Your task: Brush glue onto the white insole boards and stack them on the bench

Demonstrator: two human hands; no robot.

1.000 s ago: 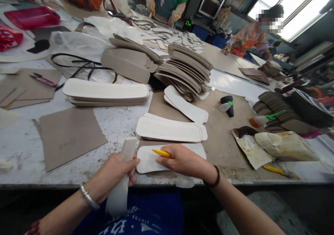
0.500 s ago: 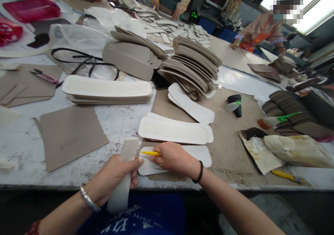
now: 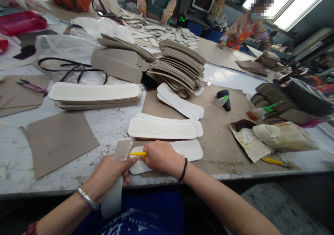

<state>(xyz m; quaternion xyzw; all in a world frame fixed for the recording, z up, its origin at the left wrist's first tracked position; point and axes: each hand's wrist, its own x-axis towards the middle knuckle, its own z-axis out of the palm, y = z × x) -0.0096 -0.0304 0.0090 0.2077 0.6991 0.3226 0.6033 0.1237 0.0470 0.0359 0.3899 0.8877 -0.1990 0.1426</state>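
Note:
My left hand (image 3: pixel 116 170) is closed around a long white strip (image 3: pixel 111 198), which stands up above the thumb and hangs down below over the table's edge. In my right hand (image 3: pixel 162 158) is a slim yellow stick-like tool (image 3: pixel 138 154). Its pointed end faces left, close to the strip's edge and my left thumb; whether it touches cannot be made out. Beneath my right hand lies a white curved panel (image 3: pixel 191 149), partly covered by the hand. Just beyond it rests a small stack of white panels (image 3: pixel 161 128).
Beyond are a tall stack of brown panels (image 3: pixel 180 68) and a long white-topped stack (image 3: pixel 95 92). A brown sheet (image 3: pixel 61 142) lies left, with pink snips (image 3: pixel 32 86) farther off. A yellow-handled brush (image 3: pixel 273 161) and small bottle (image 3: pixel 221 101) lie right. Two people work across the table.
The whole view has shifted, so the table's things appear farther left. My right hand and the yellow tool have moved slightly nearer the strip. Both hands keep their hold.

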